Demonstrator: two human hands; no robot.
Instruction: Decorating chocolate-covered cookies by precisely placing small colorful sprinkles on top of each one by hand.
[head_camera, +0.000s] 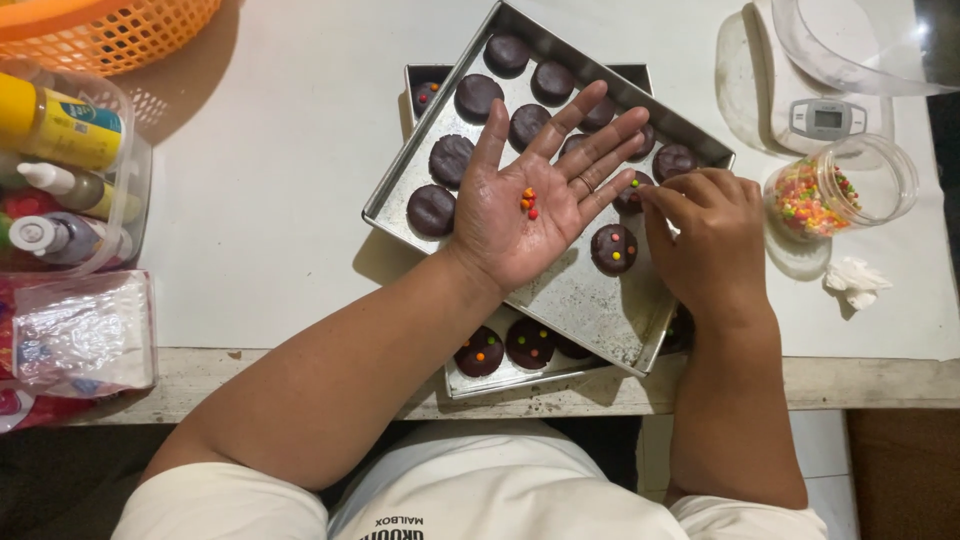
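Observation:
My left hand lies palm up, fingers spread, over a metal tray of round chocolate-coated cookies. A few small orange and red candy bits rest in its palm. My right hand hovers over the tray's right side, fingertips pinched next to a cookie at the tip of my left ring finger. One cookie below bears coloured bits. The upper tray sits tilted on a second tray with more decorated cookies.
An open clear jar of coloured candy bits stands right of the trays, by a white kitchen scale and a crumpled tissue. At left are a tub of bottles, a plastic bag and an orange basket.

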